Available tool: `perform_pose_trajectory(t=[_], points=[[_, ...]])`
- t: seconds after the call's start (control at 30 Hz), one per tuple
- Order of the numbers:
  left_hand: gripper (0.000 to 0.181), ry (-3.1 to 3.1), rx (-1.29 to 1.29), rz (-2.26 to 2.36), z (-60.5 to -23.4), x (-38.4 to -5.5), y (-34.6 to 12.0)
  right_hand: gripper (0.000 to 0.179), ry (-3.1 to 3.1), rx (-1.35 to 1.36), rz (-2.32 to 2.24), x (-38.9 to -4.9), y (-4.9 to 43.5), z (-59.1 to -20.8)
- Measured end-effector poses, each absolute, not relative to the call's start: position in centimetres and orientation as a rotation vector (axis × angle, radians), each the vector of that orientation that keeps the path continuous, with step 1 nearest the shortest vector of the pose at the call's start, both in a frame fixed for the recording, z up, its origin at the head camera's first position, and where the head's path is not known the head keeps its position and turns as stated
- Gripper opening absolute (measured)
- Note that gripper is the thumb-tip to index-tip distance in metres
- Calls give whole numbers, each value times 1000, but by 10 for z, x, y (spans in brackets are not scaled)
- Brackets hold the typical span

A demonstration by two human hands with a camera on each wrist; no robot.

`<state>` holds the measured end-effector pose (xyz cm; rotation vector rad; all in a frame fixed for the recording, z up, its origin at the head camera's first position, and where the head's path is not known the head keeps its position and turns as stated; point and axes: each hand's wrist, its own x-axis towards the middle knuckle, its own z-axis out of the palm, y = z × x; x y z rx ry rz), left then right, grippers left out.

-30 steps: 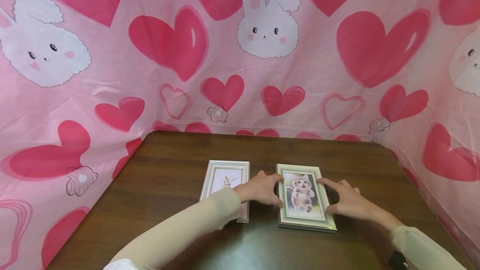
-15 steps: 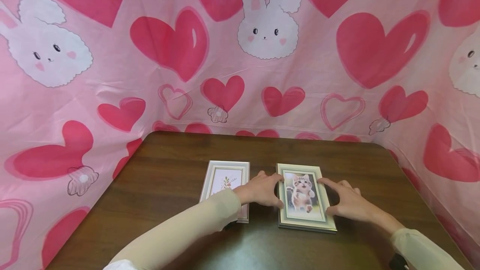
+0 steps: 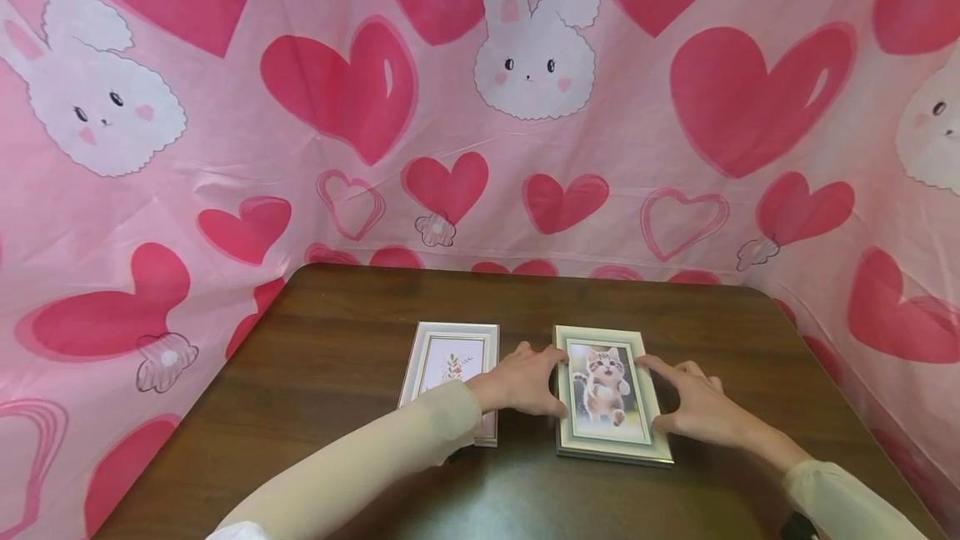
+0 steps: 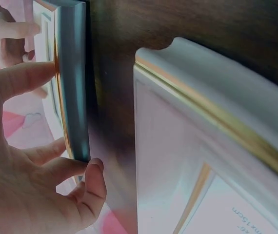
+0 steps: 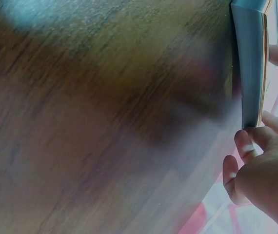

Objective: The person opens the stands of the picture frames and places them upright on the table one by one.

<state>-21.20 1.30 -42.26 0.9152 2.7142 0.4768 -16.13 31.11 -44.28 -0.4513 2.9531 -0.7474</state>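
A cream picture frame [image 3: 570,432] with a kitten photo lies face up on the dark wooden table [image 3: 360,298], right of centre. My left hand [image 3: 525,380] holds its left side, thumb near the front and fingers farther back. On the opposite side my right hand [image 3: 701,407] grips the edge the same way. In the left wrist view, the left thumb [image 4: 31,78] touches the frame's gilded edge, while the fingertips reach its far part. A second, white picture frame [image 3: 457,329] with a plant print lies to the left, partly covered by my left forearm.
Pink cloth [image 3: 457,123] printed with hearts and rabbits hangs behind the table and on both sides. The two frames lie side by side with a narrow strip of table between them. Bare wood shows in the right wrist view.
Both hands keep their hold on the kitten frame. Its far edge appears very slightly higher in the head view; the white frame stays put.
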Motion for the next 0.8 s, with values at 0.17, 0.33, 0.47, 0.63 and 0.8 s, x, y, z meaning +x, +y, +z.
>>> perform_pose_trajectory(t=[0.17,0.33,0.47,0.63,0.8], points=[[78,2738,943,452,-423,-211,13,94,2972,-458,-750,-160,310,-442],[78,2751,965,440,-423,-209,13,95,2997,-461,-751,-158,308,-442],[79,2763,969,438,-422,-207,13,95,3020,-461,-747,-156,308,-443],[78,2780,975,428,-421,-206,13,96,3043,-465,-736,-155,308,-443],[78,2791,985,425,-421,-205,14,96,3072,-486,-728,-154,308,-444]])
